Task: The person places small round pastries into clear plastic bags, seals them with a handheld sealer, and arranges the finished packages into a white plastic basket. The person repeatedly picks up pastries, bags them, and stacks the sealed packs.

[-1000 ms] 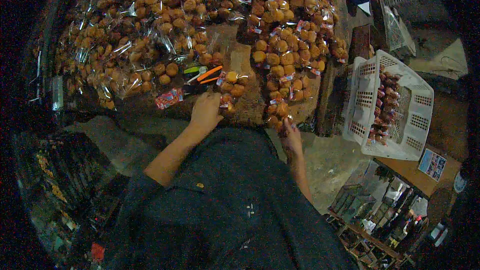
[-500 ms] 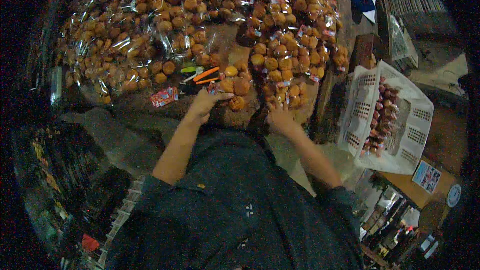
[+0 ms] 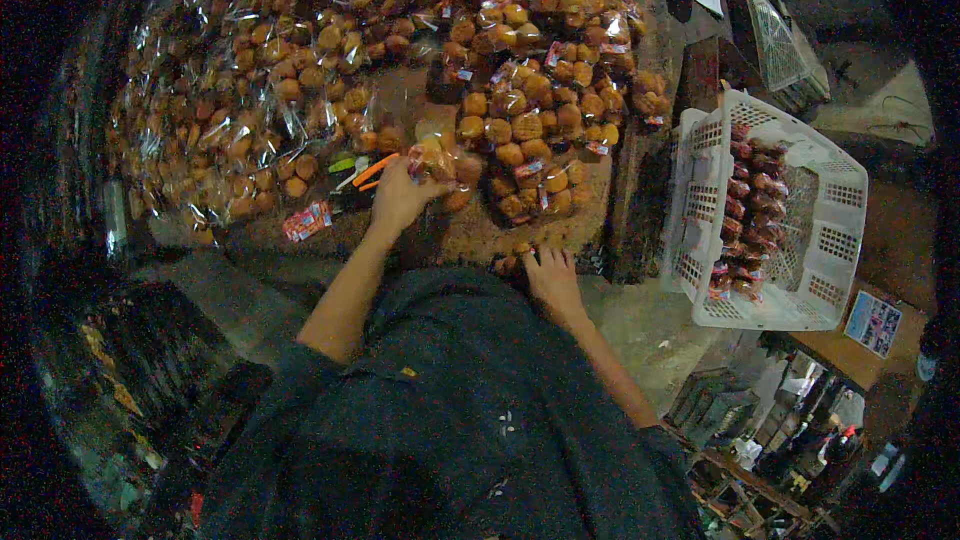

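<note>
My left hand (image 3: 400, 198) reaches onto a wooden table (image 3: 470, 230) and grips a clear plastic bag of small orange-brown round cakes (image 3: 447, 162). My right hand (image 3: 552, 278) rests at the table's near edge, fingers spread over a few loose cakes (image 3: 508, 262). Whether it holds one I cannot tell. Orange-handled scissors (image 3: 366, 174) lie just left of my left hand. A large heap of filled clear bags (image 3: 300, 70) covers the far part of the table, with another stack (image 3: 540, 110) to the right.
A white slotted plastic basket (image 3: 700, 190) with packed red-labelled bags stands right of the table. A small red packet (image 3: 306, 221) lies near the front left edge. A second basket (image 3: 785, 35) sits at the far right. Cluttered shelves sit low right.
My right hand has dropped back from the stack to the table's near edge. My left hand has moved slightly right onto a bag of cakes.
</note>
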Demonstrator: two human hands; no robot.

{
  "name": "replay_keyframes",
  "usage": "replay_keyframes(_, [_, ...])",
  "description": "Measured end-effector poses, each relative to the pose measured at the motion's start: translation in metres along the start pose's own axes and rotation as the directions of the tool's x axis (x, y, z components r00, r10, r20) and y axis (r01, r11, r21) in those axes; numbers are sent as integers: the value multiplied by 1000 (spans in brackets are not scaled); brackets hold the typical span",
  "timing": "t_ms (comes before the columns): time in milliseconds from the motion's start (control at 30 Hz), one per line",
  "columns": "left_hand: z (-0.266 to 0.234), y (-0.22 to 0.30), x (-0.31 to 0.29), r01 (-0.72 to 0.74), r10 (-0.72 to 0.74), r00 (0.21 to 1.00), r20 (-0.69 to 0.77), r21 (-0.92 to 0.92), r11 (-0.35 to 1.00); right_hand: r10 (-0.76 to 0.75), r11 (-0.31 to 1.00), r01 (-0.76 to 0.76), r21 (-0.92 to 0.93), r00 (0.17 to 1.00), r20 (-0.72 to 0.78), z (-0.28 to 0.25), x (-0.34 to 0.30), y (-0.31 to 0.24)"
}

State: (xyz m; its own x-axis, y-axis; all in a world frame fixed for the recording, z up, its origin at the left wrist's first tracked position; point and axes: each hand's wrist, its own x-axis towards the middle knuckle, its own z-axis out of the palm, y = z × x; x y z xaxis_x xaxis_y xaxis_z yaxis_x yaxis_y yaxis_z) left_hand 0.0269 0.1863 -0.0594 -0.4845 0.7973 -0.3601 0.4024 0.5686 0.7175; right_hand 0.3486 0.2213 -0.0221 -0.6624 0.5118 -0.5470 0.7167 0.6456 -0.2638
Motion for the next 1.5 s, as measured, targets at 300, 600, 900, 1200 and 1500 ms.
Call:
replay_keyframes(300, [-19, 9, -40, -484, 344, 875, 341, 644, 592, -14, 999, 20, 26, 975, -221, 4, 16, 14])
replay_keyframes(600, [-24, 9, -42, -584, 522, 806, 280, 528, 617, 214, 877, -107, 469, 960, -180, 10, 22, 14])
replay_keyframes(900, [-31, -3, -15, -444, 357, 868, 345, 215, 870, 466, -495, 188, 848, 882, 77, -88, 130, -27])
replay_keyframes(1200, [41, 8, 19, 555, 21, 831, 556, -827, -91, 653, 362, -41, 931, 724, -222, -100, 15, 5])
replay_keyframes(1500, [64, 47, 60, 356, -79, 922, 379, -911, -210, 539, 251, -283, 926, 835, 109, -31, -4, 27])
